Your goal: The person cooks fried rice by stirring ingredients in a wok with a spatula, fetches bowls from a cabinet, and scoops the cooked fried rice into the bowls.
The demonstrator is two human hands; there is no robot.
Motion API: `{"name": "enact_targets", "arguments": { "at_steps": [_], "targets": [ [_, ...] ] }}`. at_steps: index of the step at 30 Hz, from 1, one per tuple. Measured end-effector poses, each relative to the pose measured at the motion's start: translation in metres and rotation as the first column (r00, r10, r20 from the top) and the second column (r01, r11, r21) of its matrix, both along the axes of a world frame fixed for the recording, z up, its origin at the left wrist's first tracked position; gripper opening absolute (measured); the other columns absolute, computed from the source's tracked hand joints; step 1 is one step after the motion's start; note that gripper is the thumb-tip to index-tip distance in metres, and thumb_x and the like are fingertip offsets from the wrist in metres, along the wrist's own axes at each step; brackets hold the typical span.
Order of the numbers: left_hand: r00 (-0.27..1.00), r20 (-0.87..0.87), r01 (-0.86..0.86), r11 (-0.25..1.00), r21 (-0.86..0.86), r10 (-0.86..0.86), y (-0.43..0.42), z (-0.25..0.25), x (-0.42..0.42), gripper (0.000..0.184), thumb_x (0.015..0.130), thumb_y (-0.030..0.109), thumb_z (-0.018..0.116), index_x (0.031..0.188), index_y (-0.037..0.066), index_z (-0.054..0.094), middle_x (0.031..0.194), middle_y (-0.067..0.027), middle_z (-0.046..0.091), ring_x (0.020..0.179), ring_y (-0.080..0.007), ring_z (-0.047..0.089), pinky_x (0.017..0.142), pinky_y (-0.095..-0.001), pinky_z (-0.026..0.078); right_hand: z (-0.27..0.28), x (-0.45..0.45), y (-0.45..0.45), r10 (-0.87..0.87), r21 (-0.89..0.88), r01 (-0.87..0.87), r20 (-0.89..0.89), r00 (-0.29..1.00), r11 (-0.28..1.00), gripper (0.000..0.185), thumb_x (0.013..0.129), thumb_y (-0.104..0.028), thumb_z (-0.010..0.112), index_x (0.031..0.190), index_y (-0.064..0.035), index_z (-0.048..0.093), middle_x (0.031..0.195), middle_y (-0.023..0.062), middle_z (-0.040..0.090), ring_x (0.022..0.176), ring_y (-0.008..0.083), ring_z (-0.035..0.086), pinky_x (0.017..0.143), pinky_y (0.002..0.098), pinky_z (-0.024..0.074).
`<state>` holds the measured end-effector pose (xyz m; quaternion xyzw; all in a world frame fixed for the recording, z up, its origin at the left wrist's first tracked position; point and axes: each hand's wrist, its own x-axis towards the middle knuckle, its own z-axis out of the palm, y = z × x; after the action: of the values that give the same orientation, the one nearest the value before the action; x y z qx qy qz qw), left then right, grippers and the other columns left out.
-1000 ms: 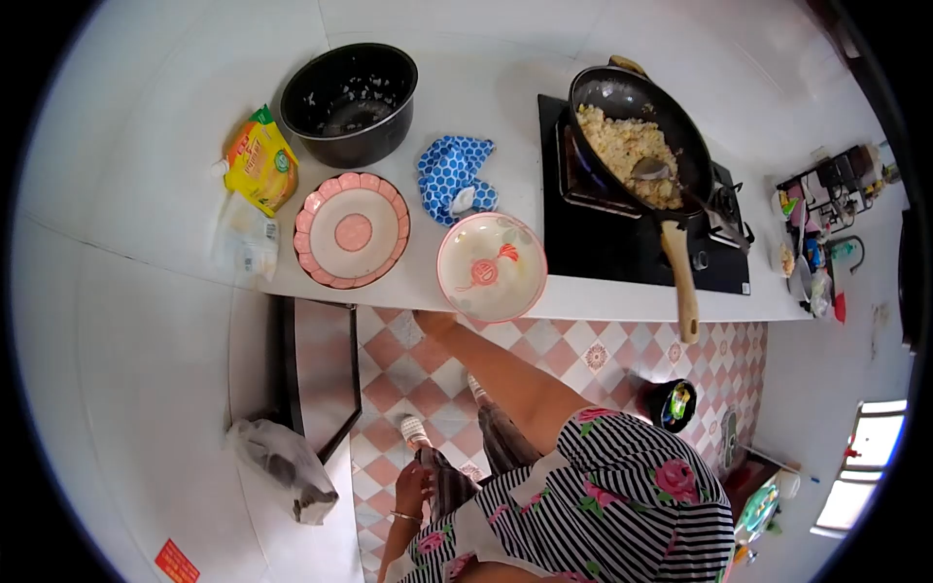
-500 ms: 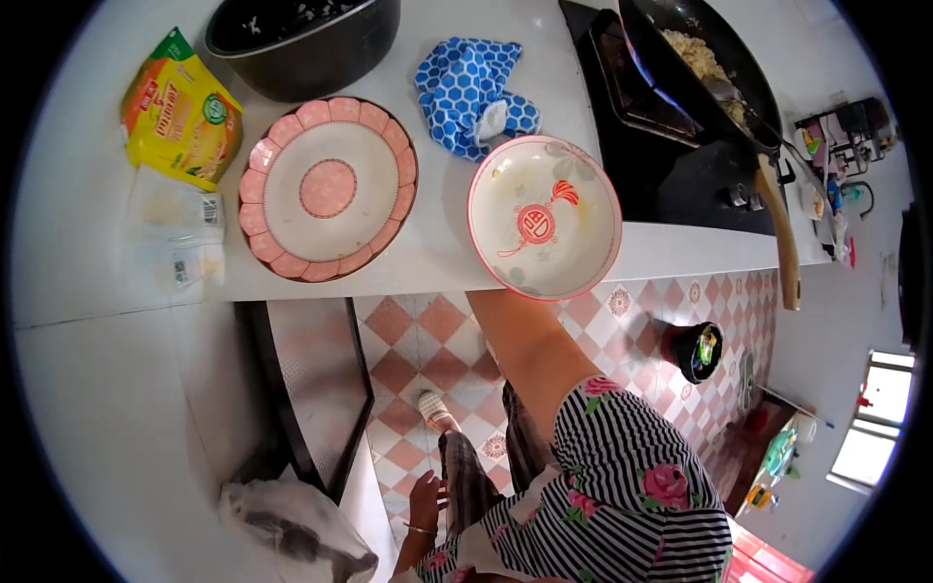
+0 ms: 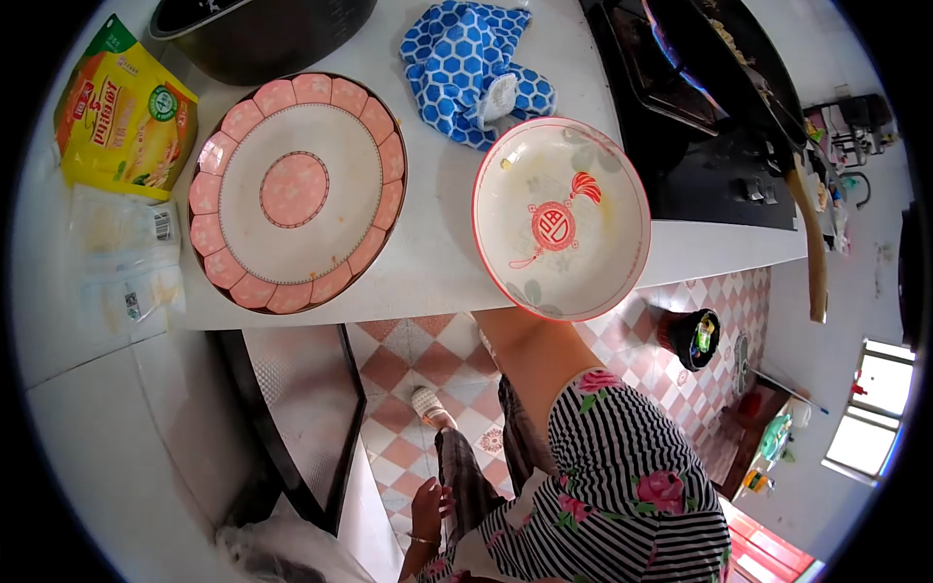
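Covering the nearest part of the view, a striped shirt point(image 3: 632, 476) with pink roses hangs over dark plaid trousers point(image 3: 466, 476). The left hand point(image 3: 429, 507) hangs by the trousers, released, its fingers loosely bent and holding nothing. The right arm point(image 3: 539, 350) reaches toward the desk point(image 3: 437, 277), and its forearm goes out of sight at the front edge, by the shallow bowl; the right hand is hidden, so its grip cannot be told.

At that front edge sits the shallow bowl point(image 3: 593, 262), red-rimmed, with a red knot design and yellowish smears inside. Well to its left lies a scalloped pink-rimmed plate point(image 3: 248, 233), with a few small crumbs on it. A blue-and-white honeycomb-patterned cloth point(image 3: 452, 73) lies crumpled just behind the bowl. Left of the plate are a clear plastic packet point(image 3: 112, 228) and a yellow pouch point(image 3: 126, 126) with a green top. Behind the plate stands a dark pot point(image 3: 262, 44), cut off by the top of the view, with bits of rice inside.

To the right, a flame burns on the black stove point(image 3: 714, 175) under a tilted wok point(image 3: 768, 58) holding fried rice point(image 3: 727, 39); its wooden handle point(image 3: 812, 248) juts past the desk edge. Farther off, a black bin point(image 3: 693, 340) stands on the tiled floor point(image 3: 622, 330), and a bright window point(image 3: 872, 413) shows beyond.
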<state>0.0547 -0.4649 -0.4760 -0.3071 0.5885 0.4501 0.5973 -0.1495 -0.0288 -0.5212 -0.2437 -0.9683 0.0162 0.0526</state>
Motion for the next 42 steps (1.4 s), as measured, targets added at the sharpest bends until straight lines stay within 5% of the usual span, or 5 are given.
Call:
{"name": "enact_targets", "arguments": {
  "at_steps": [42],
  "targets": [
    [0.999,0.046,-0.011,1.0,0.007,0.01,0.017,-0.004,-0.006,0.044,0.09,0.026,0.051,0.129,0.009,0.041,0.096,-0.0074,0.063,0.072,-0.015,0.061,0.061,-0.0259,0.046,0.016,-0.013,0.033,0.016,-0.014,-0.016,0.014,1.0,1.0,0.032,0.082,-0.019,0.054,0.111,-0.0066,0.054,0.117,0.0151,0.052,0.11,0.0315,0.048,0.088,0.0415,0.0421]
  ]
}}
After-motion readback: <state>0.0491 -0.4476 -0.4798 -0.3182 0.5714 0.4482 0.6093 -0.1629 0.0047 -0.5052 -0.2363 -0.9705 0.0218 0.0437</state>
